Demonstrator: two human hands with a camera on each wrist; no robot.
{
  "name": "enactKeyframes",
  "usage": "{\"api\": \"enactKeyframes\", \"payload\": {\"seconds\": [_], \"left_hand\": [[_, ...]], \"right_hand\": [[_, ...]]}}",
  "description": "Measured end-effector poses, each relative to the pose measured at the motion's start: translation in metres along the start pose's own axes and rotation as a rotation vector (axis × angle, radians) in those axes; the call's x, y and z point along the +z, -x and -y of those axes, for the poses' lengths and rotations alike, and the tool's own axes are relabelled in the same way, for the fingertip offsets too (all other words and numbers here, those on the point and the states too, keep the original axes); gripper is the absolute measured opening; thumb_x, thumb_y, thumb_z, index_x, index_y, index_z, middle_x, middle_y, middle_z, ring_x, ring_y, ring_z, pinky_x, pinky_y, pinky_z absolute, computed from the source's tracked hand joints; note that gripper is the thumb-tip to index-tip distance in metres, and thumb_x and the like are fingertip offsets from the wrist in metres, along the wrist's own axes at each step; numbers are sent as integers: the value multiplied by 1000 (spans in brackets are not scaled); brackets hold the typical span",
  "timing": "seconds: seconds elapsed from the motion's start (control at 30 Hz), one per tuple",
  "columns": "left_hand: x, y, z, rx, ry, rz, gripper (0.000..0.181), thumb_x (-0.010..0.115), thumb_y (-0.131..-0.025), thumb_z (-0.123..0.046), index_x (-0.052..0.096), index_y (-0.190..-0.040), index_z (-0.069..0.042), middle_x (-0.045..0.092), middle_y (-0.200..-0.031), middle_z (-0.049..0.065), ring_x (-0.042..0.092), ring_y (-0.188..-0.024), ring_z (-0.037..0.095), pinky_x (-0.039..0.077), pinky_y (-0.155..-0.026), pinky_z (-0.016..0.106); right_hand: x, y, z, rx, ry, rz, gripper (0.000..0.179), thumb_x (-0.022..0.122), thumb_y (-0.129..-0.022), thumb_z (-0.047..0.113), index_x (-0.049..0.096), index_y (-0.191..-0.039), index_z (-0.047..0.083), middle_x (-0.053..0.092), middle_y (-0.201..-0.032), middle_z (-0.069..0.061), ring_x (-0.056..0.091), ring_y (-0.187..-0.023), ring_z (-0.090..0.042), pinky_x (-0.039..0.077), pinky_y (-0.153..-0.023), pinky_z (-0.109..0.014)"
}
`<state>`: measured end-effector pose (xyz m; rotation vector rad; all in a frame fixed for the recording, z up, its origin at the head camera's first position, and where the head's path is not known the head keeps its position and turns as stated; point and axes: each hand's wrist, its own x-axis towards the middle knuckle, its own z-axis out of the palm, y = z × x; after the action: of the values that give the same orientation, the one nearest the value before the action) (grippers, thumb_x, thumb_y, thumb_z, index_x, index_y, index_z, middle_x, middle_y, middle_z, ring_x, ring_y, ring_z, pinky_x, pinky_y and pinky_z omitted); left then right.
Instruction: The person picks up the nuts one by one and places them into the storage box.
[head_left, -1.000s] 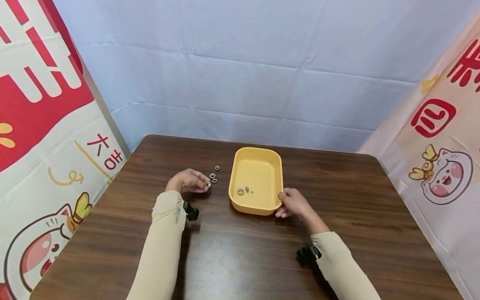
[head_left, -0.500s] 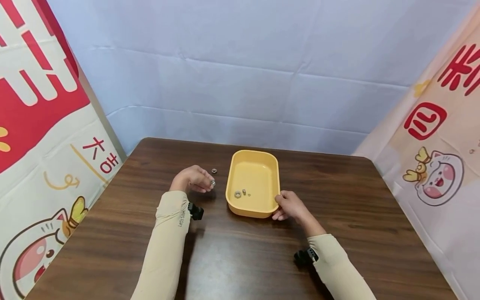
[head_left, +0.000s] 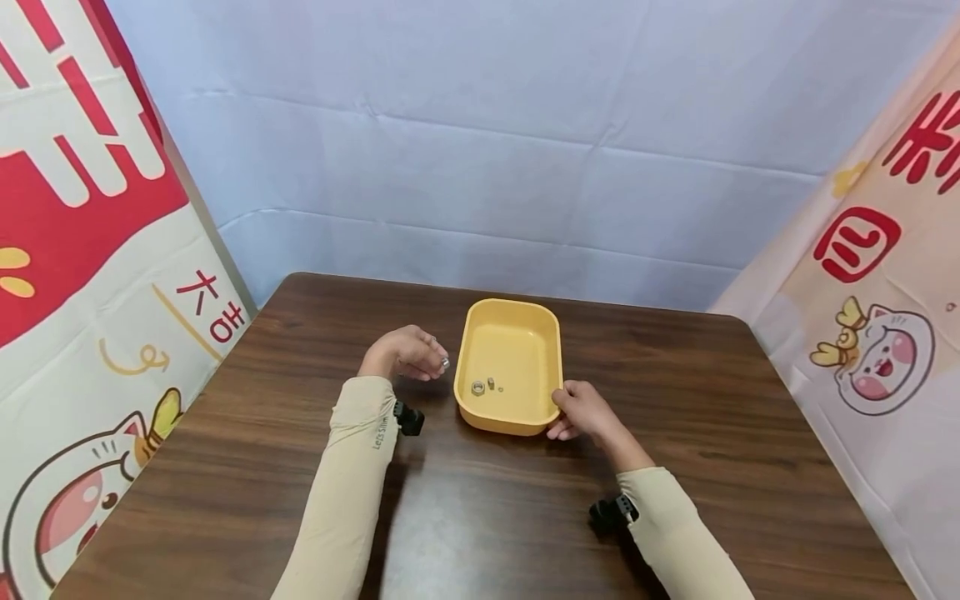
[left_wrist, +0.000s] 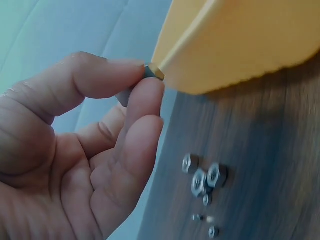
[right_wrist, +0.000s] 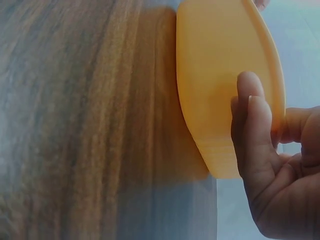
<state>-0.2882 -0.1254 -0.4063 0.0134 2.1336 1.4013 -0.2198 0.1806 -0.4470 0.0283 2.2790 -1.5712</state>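
Just left of the yellow tray (head_left: 517, 342), the left hand (head_left: 412, 352) pinches a metal nut (left_wrist: 154, 72) between thumb and fingertips, near the tray's wall. At the tray's near right corner, the right hand (head_left: 585, 410) grips the wall, its fingers lying along the outside.

The pinched nut looks hard, stiff and hardly fragile; it is probably light, yet smooth enough to slip or turn, so opposite flats should give the surest hold. The tray, likely thin plastic, seems light and apt to slide if nudged; its rim and wall offer the natural grip.

Inside, toward the near end, lie a larger nut (head_left: 477, 388), a small metal piece (head_left: 491, 383) and a tiny one (head_left: 501, 389). On the bench (head_left: 480, 517), the left wrist view shows a loose group of nuts (left_wrist: 199, 182); the smallest would likely need fingertips alone.
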Motion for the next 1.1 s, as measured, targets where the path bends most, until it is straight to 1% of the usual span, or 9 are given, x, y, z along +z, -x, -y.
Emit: {"api": "enactKeyframes", "payload": {"seconds": [0.13,0.37,0.5,0.63,0.73,0.83,0.93,1.1], "left_hand": [[7,-4,-4,12,6,3,14,66,-82,0,64,-95,2,65,-80,12,62,-69,19,54,-67,32],[15,-7,-9,15,33,15,13,68,-79,2,65,-91,1,65,-76,12,61,-65,19,53,-62,30],[16,-10,-10,12,36,28,12,69,-78,2,66,-90,1,65,-75,11,60,-64,19,53,-62,30],[16,-14,-9,-2,35,39,13,70,-77,2,67,-90,1,66,-75,10,61,-64,18,53,-63,29],[16,-16,-9,-14,44,28,13,71,-77,3,67,-90,2,66,-77,12,62,-64,18,54,-63,29],[16,-17,-13,-25,45,17,13,71,-76,5,66,-89,3,67,-79,14,63,-64,18,54,-63,29],[17,-18,-21,-31,17,18,15,71,-75,6,66,-89,4,67,-81,14,64,-65,18,54,-64,29],[16,-22,-34,-50,-78,32,15,70,-74,8,67,-88,4,67,-80,14,64,-65,18,54,-65,29]], "right_hand": [[-1,-1,0,2,-12,8,28,34,-94,6,46,-107,-15,63,-66,-17,64,-52,-23,51,-45,-28],[-1,-3,2,6,-10,20,27,34,-93,5,45,-106,-15,63,-67,-18,64,-53,-23,52,-46,-29],[-1,-4,3,6,-8,20,26,34,-93,6,45,-105,-15,63,-67,-17,64,-52,-22,52,-46,-28],[-1,-4,2,15,-11,24,27,33,-93,6,45,-106,-15,63,-67,-18,64,-52,-23,52,-46,-29],[-1,-3,1,18,-11,26,28,33,-94,6,45,-108,-15,64,-69,-19,64,-53,-23,52,-47,-29],[-1,-2,2,14,-3,29,29,33,-94,6,45,-109,-16,64,-70,-20,64,-54,-23,52,-47,-29],[-1,-2,3,14,-2,20,28,33,-93,6,45,-108,-15,63,-69,-20,64,-53,-23,52,-47,-29],[-1,-3,4,20,-10,25,29,34,-94,6,45,-109,-15,63,-69,-18,64,-53,-23,52,-47,-29]]}}
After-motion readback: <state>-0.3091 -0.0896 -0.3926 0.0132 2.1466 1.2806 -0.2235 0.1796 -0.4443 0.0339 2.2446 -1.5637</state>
